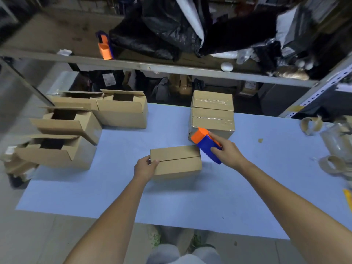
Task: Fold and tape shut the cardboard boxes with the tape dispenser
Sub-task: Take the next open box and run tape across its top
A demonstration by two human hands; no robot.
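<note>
A small cardboard box (176, 161) lies in the middle of the blue table (118, 195), its top flaps folded down with a bare seam between them. My left hand (145, 167) grips the box's left end, thumb on top. My right hand (227, 150) holds the blue and orange tape dispenser (206, 142), whose orange head is at the box's right top edge. Behind it stands a stack of two taped boxes (212, 114).
Several open boxes (122, 109) with raised flaps stand at the left of the table. Empty tape cores (311, 125) and clear wrap lie at the right edge. A second orange dispenser (104, 46) sits on the shelf above, among black bags.
</note>
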